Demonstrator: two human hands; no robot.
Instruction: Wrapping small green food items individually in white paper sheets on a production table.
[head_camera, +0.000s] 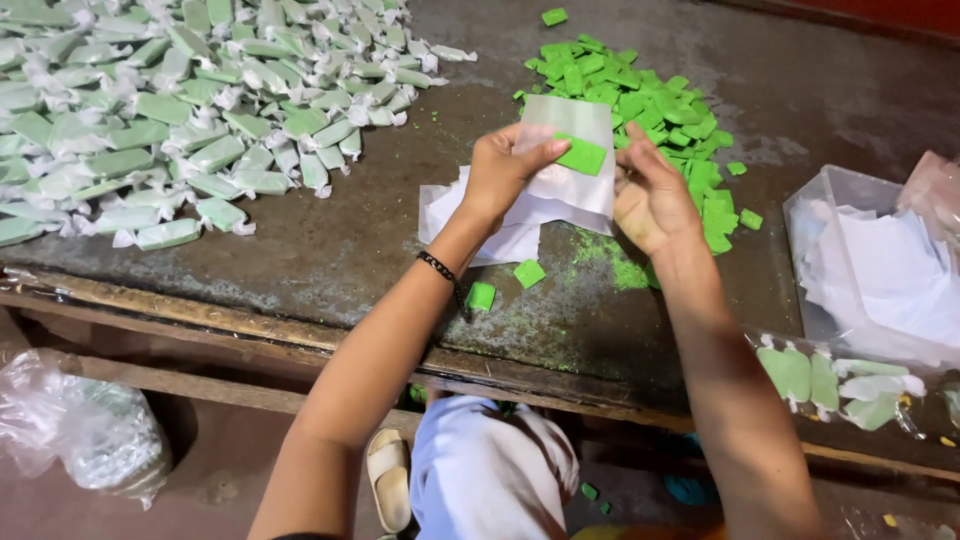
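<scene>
One green block (582, 155) lies against a translucent wrapper sheet (570, 150) that we hold up between both hands, above the dark worktable (330, 250). Our left hand (497, 172) pinches the sheet's left edge, thumb pressed just beside the block; our right hand (650, 200) grips the right edge, fingers curled around it, so both hands are closed on the wrapper. The block's long axis runs roughly left to right, tilted a little, and it sits between the hands, nearer the left thumb. Just below lies a small stack of loose wrapper sheets (500, 235) on the table. Behind the hands spreads a pile of bare green blocks (650, 110) (a few strays and green crumbs lie near the table edge). Far left, a large heap of finished wrapped pieces (180, 110), twisted at both ends, covers the table. At right, a clear plastic bin (840, 200) holds more white sheets, with several wrapped pieces in front of it.
</scene>
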